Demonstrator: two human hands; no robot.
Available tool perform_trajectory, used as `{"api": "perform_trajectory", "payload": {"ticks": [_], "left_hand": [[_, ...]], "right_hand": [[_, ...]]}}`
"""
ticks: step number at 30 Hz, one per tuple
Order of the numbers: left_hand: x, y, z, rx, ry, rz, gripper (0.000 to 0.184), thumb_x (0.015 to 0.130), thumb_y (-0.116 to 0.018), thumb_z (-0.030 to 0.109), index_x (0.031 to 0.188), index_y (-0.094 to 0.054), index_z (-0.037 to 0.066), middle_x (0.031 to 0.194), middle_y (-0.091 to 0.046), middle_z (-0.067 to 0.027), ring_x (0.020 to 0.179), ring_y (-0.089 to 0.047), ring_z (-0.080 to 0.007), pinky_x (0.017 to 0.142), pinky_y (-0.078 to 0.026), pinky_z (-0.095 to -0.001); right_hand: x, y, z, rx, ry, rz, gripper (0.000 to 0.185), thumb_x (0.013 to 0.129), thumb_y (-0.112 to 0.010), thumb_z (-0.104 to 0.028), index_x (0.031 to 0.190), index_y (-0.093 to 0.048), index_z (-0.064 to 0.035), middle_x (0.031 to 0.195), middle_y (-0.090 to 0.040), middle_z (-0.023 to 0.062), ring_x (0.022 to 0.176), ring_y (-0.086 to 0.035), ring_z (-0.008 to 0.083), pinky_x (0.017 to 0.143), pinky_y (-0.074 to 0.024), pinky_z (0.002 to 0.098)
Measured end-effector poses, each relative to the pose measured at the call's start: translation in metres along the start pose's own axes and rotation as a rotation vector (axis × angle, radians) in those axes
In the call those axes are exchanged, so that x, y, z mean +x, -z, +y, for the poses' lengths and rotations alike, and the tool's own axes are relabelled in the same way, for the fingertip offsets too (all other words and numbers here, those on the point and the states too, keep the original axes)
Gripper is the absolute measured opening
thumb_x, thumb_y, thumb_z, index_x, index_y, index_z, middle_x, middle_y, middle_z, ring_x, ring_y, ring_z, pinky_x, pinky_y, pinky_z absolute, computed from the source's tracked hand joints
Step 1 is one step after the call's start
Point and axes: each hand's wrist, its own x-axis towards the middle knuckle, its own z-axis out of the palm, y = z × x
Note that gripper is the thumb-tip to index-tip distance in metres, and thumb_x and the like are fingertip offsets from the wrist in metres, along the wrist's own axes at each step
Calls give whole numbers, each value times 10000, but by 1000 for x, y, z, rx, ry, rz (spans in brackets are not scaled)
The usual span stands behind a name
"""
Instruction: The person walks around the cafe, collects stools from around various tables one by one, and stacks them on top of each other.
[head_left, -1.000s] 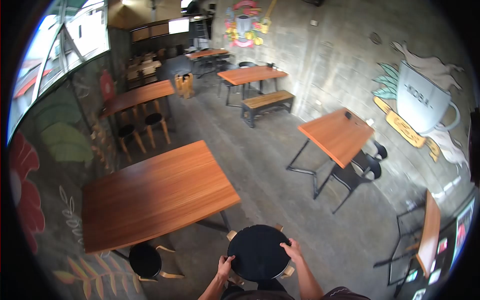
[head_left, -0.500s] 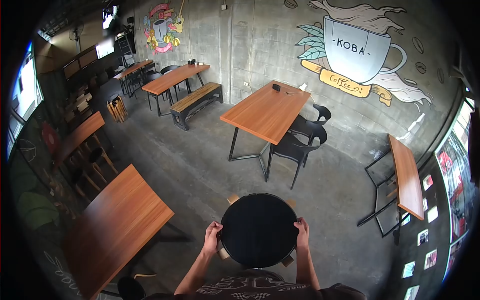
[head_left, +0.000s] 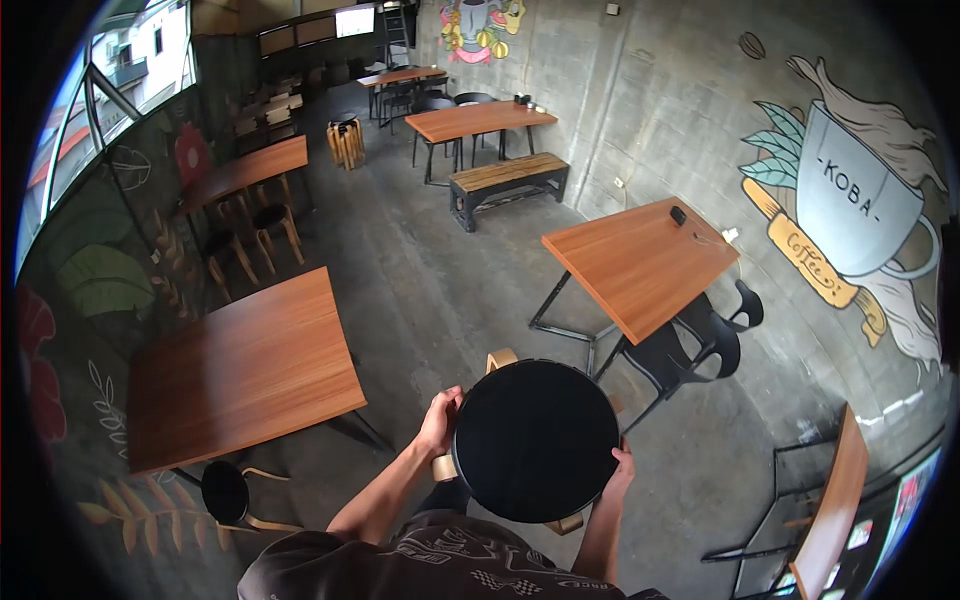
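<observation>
A round stool (head_left: 537,440) with a black seat and light wooden legs is held in front of my body, its seat facing up at me. My left hand (head_left: 440,420) grips the left rim of the seat, fingers curled at the edge. On the opposite side, my right hand (head_left: 619,472) clasps the lower right rim, with its fingers partly hidden beneath. Bits of the bent wooden legs stick out around the seat. Whether the legs touch the floor cannot be told.
A wooden table (head_left: 250,370) stands to my left, with another black-seated stool (head_left: 226,492) by its near side. Ahead right are a table (head_left: 640,260) and black chairs (head_left: 700,345). A bench (head_left: 508,180) lies farther off, and a narrow table (head_left: 838,500) stands at right.
My view has swung to the left, so the tables and mural appear farther right. Both hands keep hold of the stool, which has turned along with my body.
</observation>
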Motion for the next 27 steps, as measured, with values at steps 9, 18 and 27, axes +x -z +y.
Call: {"api": "perform_trajectory", "payload": {"ticks": [9,18,27], "left_hand": [[160,13,99,-205,131,201,528,925,-484,506,556,-288,183,485,-298,54,404,-280,-112,403,-245,-276],[303,77,215,-248,-10,291,501,883,-469,516,558,-310,169,484,-360,48,414,-326,-115,422,-278,-270],[425,140,319,-328,-5,402,583,785,-558,570,933,-692,22,825,-699,-120,666,-643,-245,639,-535,-364]], "right_hand": [[197,-117,40,24,18,-309,549,731,-477,-247,1183,-532,60,1133,-626,164,1053,-596,274,946,-452,350],[349,-299,89,-30,-27,-443,541,743,-476,-231,1188,-550,68,1136,-629,150,1047,-591,254,958,-434,335],[513,-468,178,-14,-169,-646,465,753,-470,-214,1115,-564,64,1083,-651,137,1003,-610,224,924,-450,309]]}}
